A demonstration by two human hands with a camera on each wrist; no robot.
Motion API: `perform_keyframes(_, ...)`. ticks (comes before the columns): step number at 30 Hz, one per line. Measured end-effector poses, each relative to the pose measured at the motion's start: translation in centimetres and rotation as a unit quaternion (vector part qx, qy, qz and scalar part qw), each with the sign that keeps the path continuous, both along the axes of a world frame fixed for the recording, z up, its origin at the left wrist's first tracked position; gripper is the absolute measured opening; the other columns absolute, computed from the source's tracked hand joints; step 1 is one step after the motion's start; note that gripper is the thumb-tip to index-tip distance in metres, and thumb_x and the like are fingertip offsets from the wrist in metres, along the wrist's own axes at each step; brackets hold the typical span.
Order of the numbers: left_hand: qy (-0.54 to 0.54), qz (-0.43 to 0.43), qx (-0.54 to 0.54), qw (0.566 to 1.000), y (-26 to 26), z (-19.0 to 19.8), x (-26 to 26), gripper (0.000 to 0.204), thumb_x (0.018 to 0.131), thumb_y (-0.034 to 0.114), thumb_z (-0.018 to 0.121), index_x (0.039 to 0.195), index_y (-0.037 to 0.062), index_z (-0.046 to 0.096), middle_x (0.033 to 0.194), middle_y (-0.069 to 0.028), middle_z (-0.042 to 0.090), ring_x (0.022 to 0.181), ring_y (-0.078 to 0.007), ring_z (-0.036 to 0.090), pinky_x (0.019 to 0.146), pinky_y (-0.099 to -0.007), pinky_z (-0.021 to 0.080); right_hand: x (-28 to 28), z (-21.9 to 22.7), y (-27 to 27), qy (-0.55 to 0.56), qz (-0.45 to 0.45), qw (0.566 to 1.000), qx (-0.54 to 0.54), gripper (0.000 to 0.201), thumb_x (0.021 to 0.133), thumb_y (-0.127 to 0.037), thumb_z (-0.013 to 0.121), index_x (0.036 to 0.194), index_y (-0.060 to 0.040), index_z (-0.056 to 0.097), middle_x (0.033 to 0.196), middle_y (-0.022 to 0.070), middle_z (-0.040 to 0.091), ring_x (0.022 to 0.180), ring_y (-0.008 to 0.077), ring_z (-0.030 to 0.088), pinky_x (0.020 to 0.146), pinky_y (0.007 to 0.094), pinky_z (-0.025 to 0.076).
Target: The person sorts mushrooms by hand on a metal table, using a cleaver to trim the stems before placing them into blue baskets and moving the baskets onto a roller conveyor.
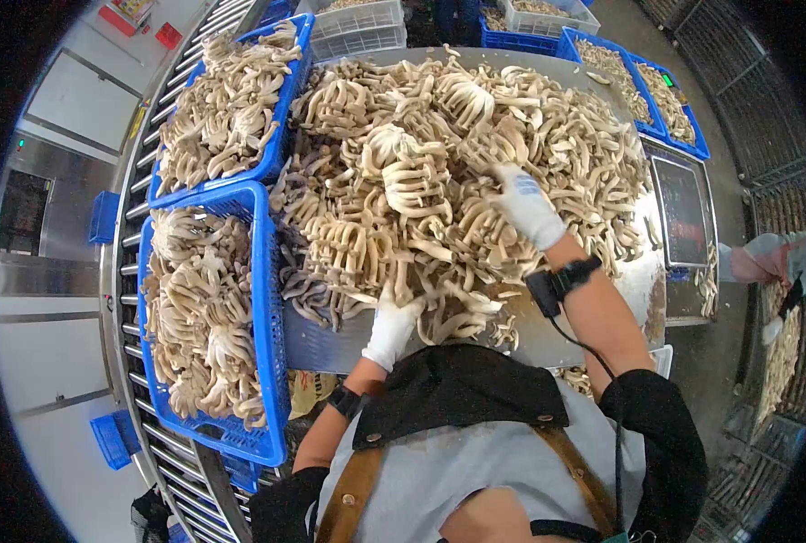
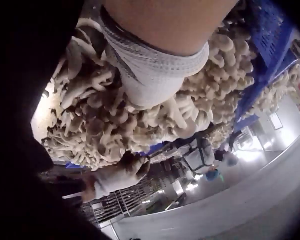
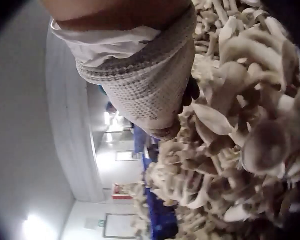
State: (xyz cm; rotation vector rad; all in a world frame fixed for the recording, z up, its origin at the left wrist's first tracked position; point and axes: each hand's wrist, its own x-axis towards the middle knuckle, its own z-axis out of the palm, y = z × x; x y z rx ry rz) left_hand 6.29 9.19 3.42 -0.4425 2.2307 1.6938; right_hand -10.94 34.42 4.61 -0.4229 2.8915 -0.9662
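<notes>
A large heap of long-stemmed, brownish-grey mushrooms [image 1: 349,181] covers the metal table. Both hands wear white gloves. At the near edge of the heap, my left hand [image 1: 392,330] grips a mushroom clump [image 1: 402,279] by its lower part. Its fingers are partly buried among stems, and in the left wrist view the glove [image 2: 150,82] hides them. Farther right, my right hand [image 1: 528,206] reaches over the heap with fingers apart, the tips blurred against the mushrooms. In the right wrist view its glove [image 3: 145,85] is right beside the pile.
Two blue crates [image 1: 263,308] full of mushrooms stand on a roller conveyor [image 1: 136,271] at the left. More blue crates [image 1: 665,136] and white crates [image 1: 358,38] are at the back. A scale [image 1: 683,213] adjoins the table's right side. Another person's gloved hand [image 1: 772,330] shows farther right.
</notes>
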Motion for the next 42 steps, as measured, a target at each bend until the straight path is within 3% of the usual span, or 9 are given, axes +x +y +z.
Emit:
perform_keyframes(6,0.006,-0.019,0.416,0.909,2.9,-1.3,1.6,0.073,0.1,0.04,0.047,0.15,0.0045,0.009,0.123,-0.0116,0.054,0.106,-0.0184,0.058,0.089,-0.0279,0.049,11.9,4.7,-4.7,-0.068,0.159,0.984,0.046,0.047,0.08,-0.034,0.068,0.115,-0.0035,0.061,0.115,0.0227,0.058,0.109,0.0387,0.055,0.094,0.0433,0.044)
perform_keyframes(11,0.106,-0.159,0.011,0.981,-2.4,-3.1,6.6,0.04,0.098,0.035,0.053,0.118,0.0003,0.055,0.089,-0.0041,0.057,0.079,-0.0128,0.056,0.066,-0.0245,0.048,13.1,2.6,-4.3,-0.033,0.235,0.959,-0.153,0.035,0.083,-0.029,0.065,0.105,-0.0021,0.063,0.091,0.0189,0.063,0.089,0.0337,0.062,0.08,0.0414,0.049)
perform_keyframes(13,-0.168,0.112,0.295,0.934,-5.3,-2.1,9.7,0.031,0.096,0.032,0.058,0.107,0.0025,0.059,0.075,-0.0007,0.053,0.066,-0.0125,0.051,0.059,-0.0244,0.044,9.4,2.8,-1.5,0.153,0.042,0.987,-0.017,0.027,0.084,-0.018,0.062,0.107,-0.0023,0.061,0.082,0.0144,0.061,0.076,0.0289,0.06,0.066,0.0384,0.051)
perform_keyframes(16,-0.229,0.292,0.307,0.876,-13.5,-7.8,19.5,0.031,0.091,0.039,0.061,0.091,0.0077,0.06,0.084,-0.0024,0.057,0.069,-0.0156,0.053,0.06,-0.0311,0.046,4.5,3.1,-0.1,-0.137,-0.179,0.874,-0.43,0.041,0.095,-0.015,0.051,0.132,0.0019,0.047,0.098,0.0107,0.061,0.077,0.0217,0.06,0.067,0.0298,0.055)
perform_keyframes(19,-0.065,0.493,0.253,0.83,-19.7,-12.0,26.0,0.029,0.095,0.036,0.052,0.095,0.0083,0.063,0.089,-0.0046,0.062,0.074,-0.021,0.058,0.066,-0.0342,0.048,-2.8,-12.4,8.1,0.133,0.085,0.979,0.129,0.048,0.09,-0.009,0.051,0.138,-0.0031,0.046,0.12,0.0237,0.06,0.103,0.0372,0.059,0.09,0.0409,0.046)
perform_keyframes(26,0.176,0.653,0.414,0.609,-20.8,-12.7,28.1,0.037,0.096,0.035,0.048,0.105,0.0027,0.064,0.095,-0.0102,0.067,0.083,-0.0252,0.063,0.075,-0.0384,0.05,-0.2,-11.2,6.9,-0.216,-0.04,0.952,-0.213,0.038,0.101,-0.024,0.04,0.132,-0.0058,0.052,0.114,0.0033,0.059,0.095,0.0142,0.053,0.082,0.0293,0.046)
perform_keyframes(31,0.097,0.688,0.352,0.627,-19.0,-15.5,30.7,0.04,0.094,0.036,0.05,0.106,-0.0007,0.063,0.096,-0.0134,0.068,0.087,-0.026,0.064,0.077,-0.0396,0.05,3.9,-14.1,10.4,-0.169,-0.055,0.971,-0.162,0.047,0.101,-0.027,0.04,0.143,-0.0046,0.04,0.128,0.0079,0.052,0.109,0.0174,0.046,0.097,0.0268,0.037)
perform_keyframes(37,-0.136,0.208,-0.063,0.967,-13.8,-12.4,25.0,0.045,0.092,0.037,0.054,0.107,-0.0048,0.062,0.097,-0.0173,0.069,0.092,-0.027,0.065,0.081,-0.0411,0.049,6.0,-14.4,10.6,-0.03,0.107,0.994,-0.018,0.051,0.092,-0.009,0.048,0.142,-0.0054,0.04,0.141,0.0138,0.045,0.127,0.0268,0.045,0.1,0.0343,0.041)
perform_keyframes(42,-0.075,-0.266,-0.309,0.91,-8.2,-5.4,11.7,0.047,0.09,0.046,0.056,0.112,0.0055,0.064,0.099,-0.0206,0.068,0.094,-0.0384,0.063,0.082,-0.0416,0.049,11.0,-9.1,3.2,-0.206,-0.142,0.892,-0.376,0.045,0.097,-0.015,0.044,0.14,-0.0025,0.039,0.121,0.0116,0.053,0.103,0.0244,0.051,0.09,0.0343,0.044)
